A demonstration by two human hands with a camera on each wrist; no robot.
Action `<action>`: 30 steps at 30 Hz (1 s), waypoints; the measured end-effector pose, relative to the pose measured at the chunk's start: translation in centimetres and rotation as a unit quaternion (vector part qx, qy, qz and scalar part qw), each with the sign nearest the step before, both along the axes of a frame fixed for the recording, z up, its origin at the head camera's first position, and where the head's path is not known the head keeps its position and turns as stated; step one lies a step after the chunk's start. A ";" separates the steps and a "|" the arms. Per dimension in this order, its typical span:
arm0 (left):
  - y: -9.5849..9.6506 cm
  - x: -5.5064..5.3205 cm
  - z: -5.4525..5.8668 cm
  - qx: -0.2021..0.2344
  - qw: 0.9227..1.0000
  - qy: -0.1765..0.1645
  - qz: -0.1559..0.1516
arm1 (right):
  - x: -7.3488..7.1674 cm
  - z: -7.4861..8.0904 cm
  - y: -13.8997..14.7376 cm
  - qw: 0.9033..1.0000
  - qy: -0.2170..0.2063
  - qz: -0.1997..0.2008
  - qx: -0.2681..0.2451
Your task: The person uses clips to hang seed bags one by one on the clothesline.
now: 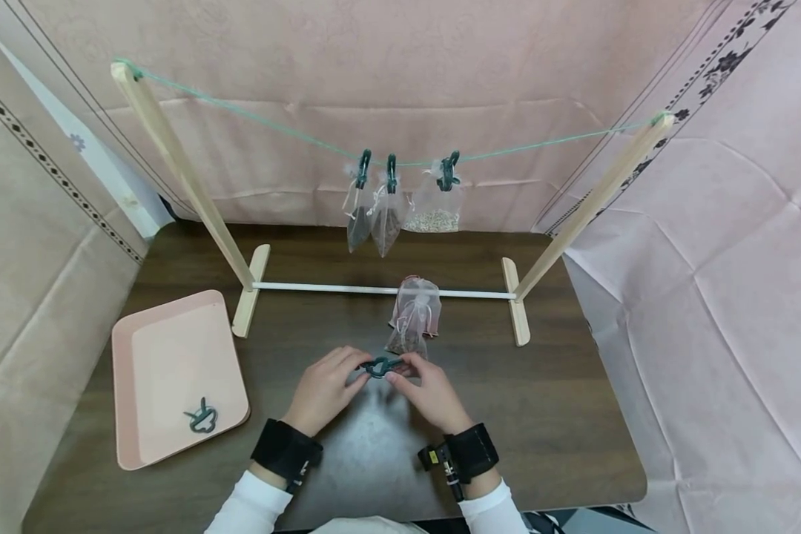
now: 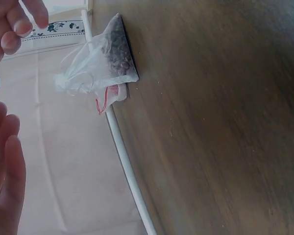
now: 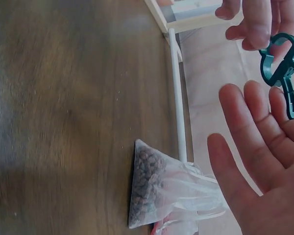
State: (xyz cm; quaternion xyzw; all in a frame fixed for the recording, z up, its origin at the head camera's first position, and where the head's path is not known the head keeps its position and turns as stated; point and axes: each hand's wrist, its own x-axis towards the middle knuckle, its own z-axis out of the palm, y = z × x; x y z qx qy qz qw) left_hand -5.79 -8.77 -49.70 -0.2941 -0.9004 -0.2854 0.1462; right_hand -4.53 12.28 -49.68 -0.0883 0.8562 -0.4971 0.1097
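Observation:
Both hands meet over the table around a dark green plastic clip. My left hand pinches one end of it between thumb and fingers, and my right hand pinches the other end. In the right wrist view the clip shows rounded jaws and a long handle, which lies against the right fingers. Just beyond the hands lies a sheer white drawstring bag with dark pebble-like bits inside, seen closer in the left wrist view. A reddish bag with a red cord lies partly hidden under it.
A green line runs between two wooden posts; three sheer filled bags hang from it by green clips. A white rod joins the posts' feet. At left a pink tray holds another clip.

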 end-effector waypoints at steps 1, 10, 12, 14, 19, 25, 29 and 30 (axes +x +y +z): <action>0.0 0.0 0.0 0.001 1.000 0.000 0.004 | 0.0 0.0 -0.1 1.000 -0.001 0.001 -0.005; -0.1 0.2 -0.2 0.009 0.999 0.048 0.025 | 0.0 0.2 -0.5 1.000 0.001 0.007 -0.020; -0.1 0.3 -0.3 0.007 0.998 0.065 0.022 | 0.0 0.3 -0.4 1.000 0.005 0.014 -0.017; -0.2 0.3 -0.3 0.006 0.997 0.079 0.019 | 0.0 0.4 -0.2 1.000 0.015 0.021 -0.013; 0.0 0.4 -0.3 0.003 0.996 0.092 0.009 | 0.0 0.4 0.4 0.998 0.053 0.026 0.007; -0.1 0.6 -0.5 -0.028 0.996 0.080 -0.002 | 0.1 0.5 0.9 0.993 0.110 0.044 0.021; -0.4 0.9 -0.5 -0.043 0.997 0.069 0.000 | 0.2 0.3 0.9 0.986 0.151 0.068 0.026; -0.4 1.0 -0.6 -0.044 0.997 0.065 -0.002 | 0.2 0.2 0.9 0.985 0.158 0.071 0.026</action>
